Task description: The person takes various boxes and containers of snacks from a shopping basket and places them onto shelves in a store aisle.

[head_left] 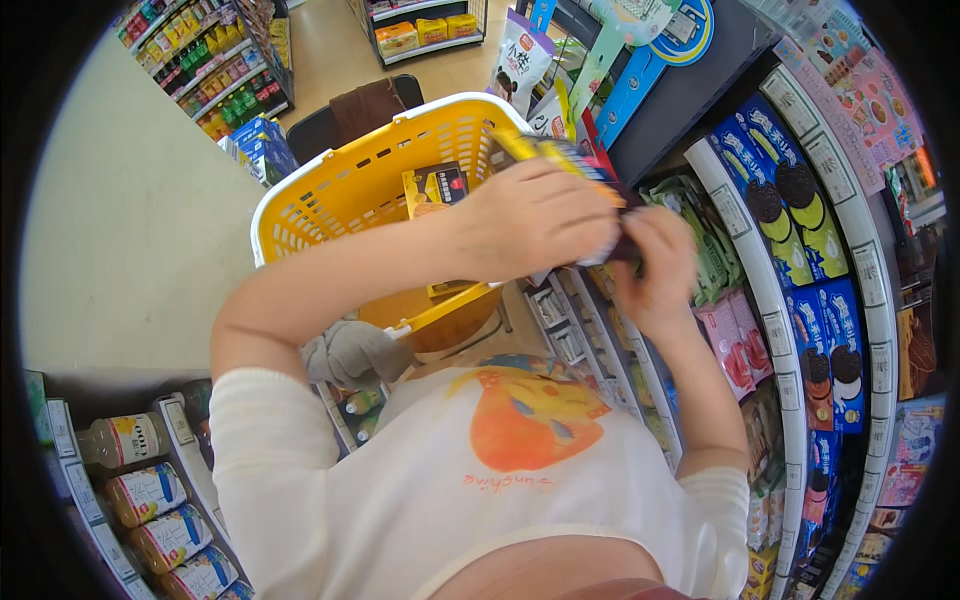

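Observation:
In the head view my left hand [536,217] reaches across the yellow plastic shopping basket [352,172] and grips blurred snack packages [577,161], dark and yellow with some orange. Curled around their dark right end is my right hand [664,262]; its fingertips are blurred and partly hidden. The packages are above the basket's right side. Inside the basket lies a yellow and dark brown box [435,187], partly covered by my left forearm. A grey cloth [352,352] hangs at the basket's near rim, beside my left elbow.
Curved store shelves [780,322] with blue cookie boxes [814,187] and green packets [705,240] run down the right. Bottled drinks [146,495] stand at lower left. Beyond the basket are a dark chair [409,94] and hanging snack bags [521,60]. A pale surface [127,225] fills the left.

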### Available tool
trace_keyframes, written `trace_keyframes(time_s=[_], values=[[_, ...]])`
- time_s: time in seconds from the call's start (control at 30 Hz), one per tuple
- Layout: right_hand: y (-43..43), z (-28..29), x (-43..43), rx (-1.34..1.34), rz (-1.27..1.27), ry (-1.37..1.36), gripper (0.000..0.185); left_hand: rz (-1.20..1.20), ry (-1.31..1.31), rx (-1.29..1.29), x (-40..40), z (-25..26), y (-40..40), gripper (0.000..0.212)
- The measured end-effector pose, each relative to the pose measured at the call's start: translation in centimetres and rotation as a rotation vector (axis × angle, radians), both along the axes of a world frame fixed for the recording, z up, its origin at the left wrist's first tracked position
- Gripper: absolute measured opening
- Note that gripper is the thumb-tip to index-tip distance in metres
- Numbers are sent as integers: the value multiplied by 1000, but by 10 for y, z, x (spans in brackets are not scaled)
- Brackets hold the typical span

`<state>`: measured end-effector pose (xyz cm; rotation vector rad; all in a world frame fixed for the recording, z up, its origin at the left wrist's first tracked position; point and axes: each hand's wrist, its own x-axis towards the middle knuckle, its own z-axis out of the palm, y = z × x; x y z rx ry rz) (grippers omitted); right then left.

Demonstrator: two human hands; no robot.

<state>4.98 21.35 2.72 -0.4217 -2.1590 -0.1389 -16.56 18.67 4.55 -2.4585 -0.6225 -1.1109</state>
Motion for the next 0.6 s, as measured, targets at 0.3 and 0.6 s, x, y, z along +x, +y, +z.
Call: trace_keyframes(time_s=[0.3,0.6], values=[[61,-64,-127,140,211,-131,13,512,115,-231,-97,-85,-10,29],[75,-117,-131,-378,142,-675,35,443,254,-555,-94,-149,-9,54]])
